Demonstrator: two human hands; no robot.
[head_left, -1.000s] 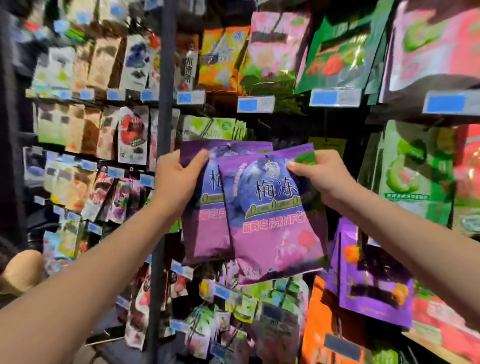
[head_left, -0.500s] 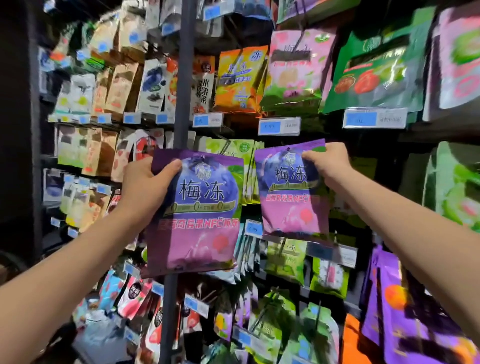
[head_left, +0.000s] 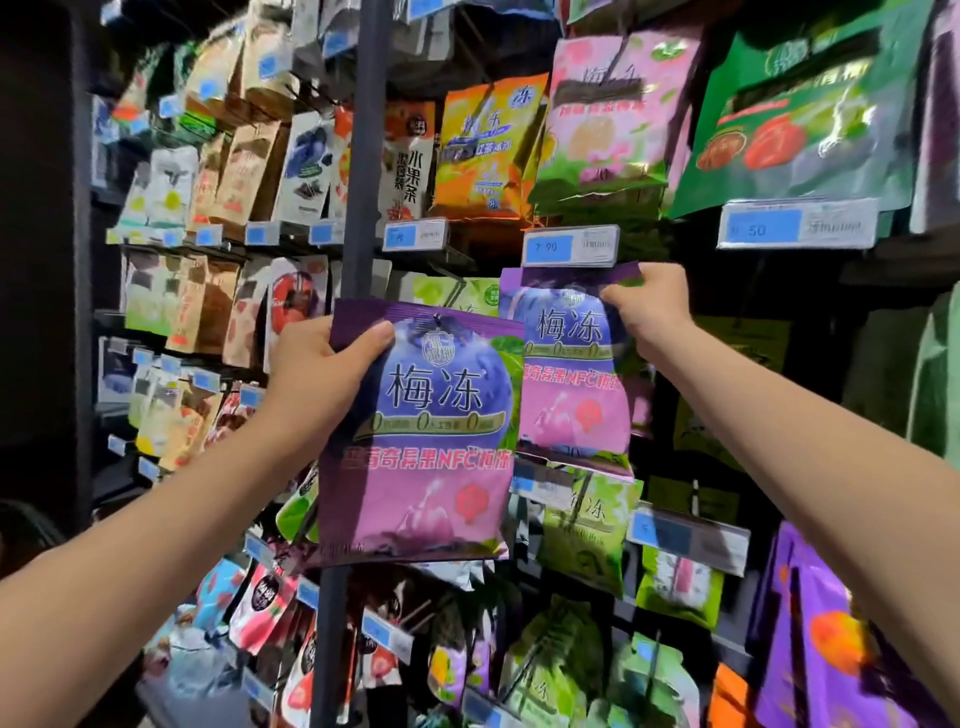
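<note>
Head view: the two purple pouches, overlapped a second ago, have drawn apart. The right hand pinches the far pouch by its top edge, raised just under a blue price tag, probably to hang it on the rack. The left hand grips the near pouch by its upper corner, waiting its turn.

Overlap gone: right hand lifted rear pouch clear of front pouch, up under 7.90 price tag.
</note>
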